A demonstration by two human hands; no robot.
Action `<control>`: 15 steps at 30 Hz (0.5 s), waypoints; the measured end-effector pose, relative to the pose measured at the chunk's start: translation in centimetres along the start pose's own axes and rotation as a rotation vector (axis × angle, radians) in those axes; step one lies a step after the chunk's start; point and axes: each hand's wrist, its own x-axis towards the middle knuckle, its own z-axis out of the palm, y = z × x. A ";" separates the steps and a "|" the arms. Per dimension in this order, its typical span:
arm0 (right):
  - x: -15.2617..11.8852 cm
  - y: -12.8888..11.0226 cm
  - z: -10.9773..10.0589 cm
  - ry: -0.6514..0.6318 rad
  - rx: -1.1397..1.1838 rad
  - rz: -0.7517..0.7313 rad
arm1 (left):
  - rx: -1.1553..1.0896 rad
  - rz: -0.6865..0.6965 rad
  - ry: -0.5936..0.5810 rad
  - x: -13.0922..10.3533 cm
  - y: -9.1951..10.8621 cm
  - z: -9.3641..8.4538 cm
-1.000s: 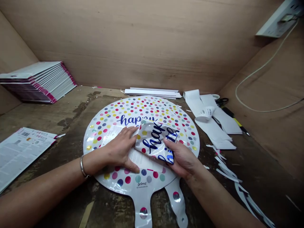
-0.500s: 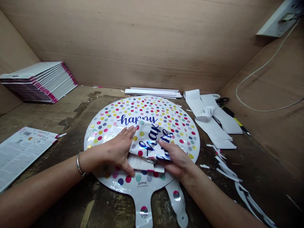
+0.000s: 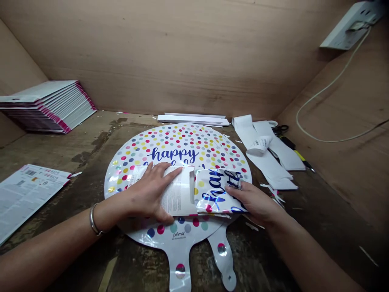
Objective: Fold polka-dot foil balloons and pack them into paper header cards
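Observation:
My right hand [image 3: 255,200] grips a folded foil balloon [image 3: 217,190], white with blue lettering and coloured dots, thumb on top. The balloon's left end meets the mouth of a white printed card envelope [image 3: 179,192]; how far inside it reaches is hidden. Across the envelope spans my left hand [image 3: 153,190], thumb at the near edge and fingers toward the far edge, holding it down. Both lie over a large flat foil balloon [image 3: 174,140] with dots, "happy" lettering and a tail pointing at me. A second tail [image 3: 223,251] sticks out beside it.
A stack of white envelopes with pink edges [image 3: 51,105] stands back left; printed envelopes [image 3: 30,194] lie nearer. White paper strips [image 3: 194,119] sit behind the balloon. At right are a label strip [image 3: 258,146], scissors [image 3: 281,129], a yellow-black cutter [image 3: 299,158] and a hanging cable [image 3: 334,87].
The folded balloon and my right hand have moved right, off the envelope's top to its open end. The envelope and the "happy" lettering behind it show more now.

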 end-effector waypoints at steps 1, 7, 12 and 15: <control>0.2 0.0 0.3 -0.012 -0.030 0.001 | 0.004 0.019 0.007 0.1 0.2 0.0; 0.4 0.0 1.5 -0.021 -0.249 -0.299 | -0.017 0.046 0.026 0.1 0.6 0.3; 0.6 0.2 1.1 0.062 -0.393 -0.305 | -0.027 0.012 0.001 -0.4 0.2 0.4; 0.7 0.5 3.2 -0.036 -0.524 -0.263 | -0.036 0.069 0.024 0.0 0.9 0.5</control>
